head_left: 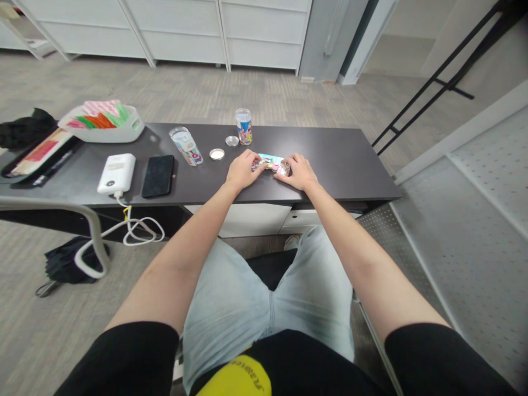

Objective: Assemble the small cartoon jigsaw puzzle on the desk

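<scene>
On the dark table, my left hand (246, 168) and my right hand (298, 171) grip a small, colourful printed piece (270, 161) from its two sides. My fingers lie along its ends, with both thumbs on the near side. Light blue, pink and yellow show on it. Its ends are hidden under my fingers, and I cannot tell whether it is flat or rounded. Beyond my left hand stands a clear can with a cartoon print (244, 127). Another printed clear can (186, 146) is farther left. A round silver lid (232, 141) and a white-faced round lid (216, 154) lie between the cans.
To the left are a black phone (158, 176), a white power bank (117, 174) with a cable hanging over the edge, and a white basket (134, 127) of coloured packets. A black tray (39, 159) sits at the far left. A perforated metal panel (466, 220) stands at right.
</scene>
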A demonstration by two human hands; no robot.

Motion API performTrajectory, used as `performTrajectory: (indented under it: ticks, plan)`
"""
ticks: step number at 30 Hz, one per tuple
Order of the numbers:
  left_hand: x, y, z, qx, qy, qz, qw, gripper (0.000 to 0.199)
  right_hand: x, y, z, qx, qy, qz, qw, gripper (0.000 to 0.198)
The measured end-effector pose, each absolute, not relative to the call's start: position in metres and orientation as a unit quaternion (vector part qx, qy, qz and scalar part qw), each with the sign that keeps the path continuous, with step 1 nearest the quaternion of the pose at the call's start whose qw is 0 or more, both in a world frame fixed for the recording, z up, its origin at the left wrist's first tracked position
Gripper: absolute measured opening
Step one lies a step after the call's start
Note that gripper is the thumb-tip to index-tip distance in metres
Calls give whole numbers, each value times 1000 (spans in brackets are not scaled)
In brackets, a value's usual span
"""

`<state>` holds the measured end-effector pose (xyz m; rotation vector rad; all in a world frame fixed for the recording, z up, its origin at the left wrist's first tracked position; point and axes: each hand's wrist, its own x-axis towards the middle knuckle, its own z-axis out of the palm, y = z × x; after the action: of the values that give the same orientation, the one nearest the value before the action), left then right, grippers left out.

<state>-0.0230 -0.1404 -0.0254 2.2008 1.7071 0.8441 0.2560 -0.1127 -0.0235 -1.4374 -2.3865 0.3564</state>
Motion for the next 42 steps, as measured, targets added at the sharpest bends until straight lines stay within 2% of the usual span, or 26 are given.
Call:
performTrajectory:
  ticks: [3,4,8,13,21,25,27,29,31,34,39,42]
  plan:
    - [-23,-141,-24,773,561,272,119,54,256,-114,-23,-506,-837,125,170,64]
    - [-23,-141,-24,778,556,268,120,54,256,-114,-23,-506,-836,126,170,63]
    - [-18,-137,-26,782,554,261,116,24,257,-114,-22,-497,-842,126,167,72]
    - [-7,-132,-28,758,575,291,97,27,258,-114,-24,-502,-841,112,164,83]
    - [-10,-128,-31,692,631,340,84,28,256,-108,-39,-504,-832,116,201,86]
    - [-10,-127,-28,678,643,347,76,33,257,-104,-43,-509,-828,121,203,75]
    - [-9,-128,-26,682,646,339,62,43,258,-103,-44,-504,-829,123,207,68]
    - [-7,-129,-24,700,646,299,50,62,259,-103,-44,-499,-830,125,214,63]
    - [-6,-130,-23,724,641,247,54,71,260,-102,-45,-494,-830,130,223,56]
    - [-5,-130,-22,743,630,212,74,63,261,-100,-46,-489,-828,140,235,46]
    - [-4,-131,-21,761,609,209,84,36,261,-97,-48,-486,-827,144,242,34]
    - [-5,-133,-19,768,597,215,92,28,261,-96,-49,-485,-826,145,248,24]
